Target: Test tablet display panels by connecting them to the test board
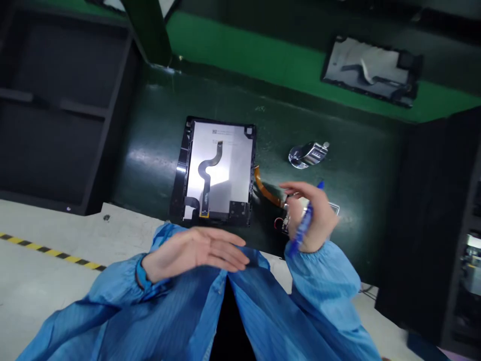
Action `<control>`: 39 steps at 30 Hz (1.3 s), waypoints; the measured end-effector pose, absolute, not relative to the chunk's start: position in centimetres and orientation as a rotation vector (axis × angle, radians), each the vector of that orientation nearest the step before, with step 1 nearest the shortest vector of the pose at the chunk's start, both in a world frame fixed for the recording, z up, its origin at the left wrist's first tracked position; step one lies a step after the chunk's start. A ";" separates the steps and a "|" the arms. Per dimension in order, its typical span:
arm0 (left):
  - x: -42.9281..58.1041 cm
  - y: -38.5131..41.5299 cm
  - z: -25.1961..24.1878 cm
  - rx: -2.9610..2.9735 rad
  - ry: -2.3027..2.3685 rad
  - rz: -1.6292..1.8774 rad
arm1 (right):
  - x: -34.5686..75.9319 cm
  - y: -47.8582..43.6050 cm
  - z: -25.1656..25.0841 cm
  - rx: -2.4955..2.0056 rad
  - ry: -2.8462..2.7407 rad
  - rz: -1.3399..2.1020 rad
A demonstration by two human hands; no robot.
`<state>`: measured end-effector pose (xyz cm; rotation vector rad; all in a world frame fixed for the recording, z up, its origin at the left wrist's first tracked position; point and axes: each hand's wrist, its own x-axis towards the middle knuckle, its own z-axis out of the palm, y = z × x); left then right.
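Observation:
My left hand (199,250) is stretched out palm up in front of my body, fingers extended, with nothing in it. A blue pen (306,223) is held in my right hand (314,213), which has its fingers curled and is slightly blurred. Beyond my left hand, a display panel (236,155) lies on the green mat with its silver back up. A dark flex cable (206,175) winds across that back. From the panel's right side an orange ribbon cable (265,190) runs toward a small circuit board (284,223), partly hidden under my right hand.
A chrome tally counter (310,154) rests on the mat (158,130) beyond my right hand. Another panel (370,70) lies at the back right. A black compartmented tray (56,100) stands at left, and a dark box-like shape (428,200) at right.

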<state>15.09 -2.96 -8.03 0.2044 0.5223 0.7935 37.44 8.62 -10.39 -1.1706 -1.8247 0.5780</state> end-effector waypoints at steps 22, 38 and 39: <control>10.4 1.1 -13.0 1.762 2.071 0.820 | 27.9 4.6 -11.7 -1.054 -2.075 0.792; 8.0 4.6 -9.3 1.960 1.903 0.607 | 35.7 8.5 -9.1 -1.320 -1.815 0.638; 8.0 5.7 -9.0 2.001 1.856 0.585 | 36.5 9.1 -9.2 -1.374 -1.818 0.592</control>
